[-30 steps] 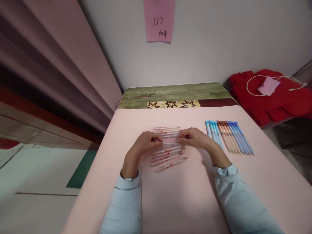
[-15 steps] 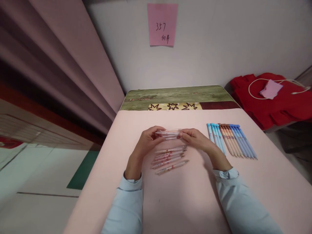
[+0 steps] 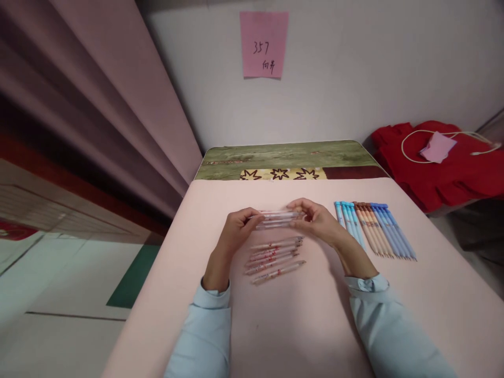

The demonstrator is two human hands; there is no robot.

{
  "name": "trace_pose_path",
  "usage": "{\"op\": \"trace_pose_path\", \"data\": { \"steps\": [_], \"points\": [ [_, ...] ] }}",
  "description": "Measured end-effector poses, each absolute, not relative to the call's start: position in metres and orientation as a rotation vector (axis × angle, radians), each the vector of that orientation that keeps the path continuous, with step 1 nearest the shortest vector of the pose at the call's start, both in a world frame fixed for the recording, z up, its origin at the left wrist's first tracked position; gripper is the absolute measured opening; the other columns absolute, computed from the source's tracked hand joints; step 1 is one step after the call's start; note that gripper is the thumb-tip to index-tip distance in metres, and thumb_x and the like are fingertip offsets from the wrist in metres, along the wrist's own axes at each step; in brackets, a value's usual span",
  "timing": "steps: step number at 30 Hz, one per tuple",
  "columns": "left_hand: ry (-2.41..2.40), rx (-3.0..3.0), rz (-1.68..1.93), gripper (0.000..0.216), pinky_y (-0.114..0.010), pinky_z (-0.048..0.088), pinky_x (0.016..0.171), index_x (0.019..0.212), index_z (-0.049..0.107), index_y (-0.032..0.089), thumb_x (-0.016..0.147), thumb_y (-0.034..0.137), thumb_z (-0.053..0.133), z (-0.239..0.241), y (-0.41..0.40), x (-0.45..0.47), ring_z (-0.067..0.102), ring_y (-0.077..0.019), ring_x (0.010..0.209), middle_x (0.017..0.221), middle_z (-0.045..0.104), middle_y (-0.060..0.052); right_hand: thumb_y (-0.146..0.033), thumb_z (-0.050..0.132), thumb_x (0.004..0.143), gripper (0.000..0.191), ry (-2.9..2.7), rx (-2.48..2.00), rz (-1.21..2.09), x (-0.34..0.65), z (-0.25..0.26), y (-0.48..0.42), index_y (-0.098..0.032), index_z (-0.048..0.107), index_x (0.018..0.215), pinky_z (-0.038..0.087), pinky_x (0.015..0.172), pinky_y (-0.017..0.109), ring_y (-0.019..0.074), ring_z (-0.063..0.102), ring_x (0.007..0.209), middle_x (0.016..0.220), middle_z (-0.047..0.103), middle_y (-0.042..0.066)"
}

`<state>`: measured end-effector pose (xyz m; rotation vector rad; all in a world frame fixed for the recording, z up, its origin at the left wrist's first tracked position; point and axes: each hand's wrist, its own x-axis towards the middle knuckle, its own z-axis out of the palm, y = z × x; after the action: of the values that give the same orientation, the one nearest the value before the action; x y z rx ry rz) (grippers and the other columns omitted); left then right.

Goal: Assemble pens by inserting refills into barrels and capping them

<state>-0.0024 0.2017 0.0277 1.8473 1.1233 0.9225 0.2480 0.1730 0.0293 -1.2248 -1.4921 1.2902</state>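
A few pale, see-through pens (image 3: 277,216) are held crosswise above the table. My left hand (image 3: 237,230) pinches their left ends between thumb and fingers. Around the right ends, the thumb and curled fingers of my right hand (image 3: 316,223) grip the same pens. Just below my hands, several white pens with red prints (image 3: 272,255) lie side by side on the table, slightly slanted. One more white pen (image 3: 279,272) rests a little apart, nearest to me.
Right of my hands lies a row of light-blue pens (image 3: 352,223), brown-capped pens (image 3: 372,228) and darker blue pens (image 3: 394,231) on the pink table cover (image 3: 291,325). A red cloth (image 3: 464,178) with a white cable (image 3: 403,144) is beyond the right edge. A curtain (image 3: 157,79) hangs at left.
My right thumb and fingers have spread a little wider around the pens' right ends, and more of the pens shows. The pens lying on the table have not moved.
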Motion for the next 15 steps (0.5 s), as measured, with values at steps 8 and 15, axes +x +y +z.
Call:
{"op": "trace_pose_path", "data": {
  "steps": [8,15],
  "points": [
    [1.105,1.789,0.862,0.029,-0.023,0.035,0.059,0.078,0.070,0.015,0.088,0.041,0.061,0.024,0.203,-0.001,0.046,-0.0106,0.061,0.064,0.056,0.002,-0.064,0.061,0.084,0.047,-1.481,-1.375,1.267,0.249,0.019,0.177,-0.017,0.062,0.075,0.034,0.054,0.026,0.0126,0.046,0.055,0.062,0.057,0.001],
    [1.110,1.746,0.864,0.031,-0.023,0.036,0.059,0.077,0.068,0.015,0.087,0.044,0.063,0.020,0.204,-0.002,0.046,-0.0112,0.062,0.065,0.056,0.002,-0.063,0.059,0.086,0.045,-1.508,-1.422,1.238,0.249,0.017,0.177,-0.018,0.065,0.085,0.036,0.055,0.026,0.0137,0.049,0.057,0.065,0.060,0.001]
  ]
}}
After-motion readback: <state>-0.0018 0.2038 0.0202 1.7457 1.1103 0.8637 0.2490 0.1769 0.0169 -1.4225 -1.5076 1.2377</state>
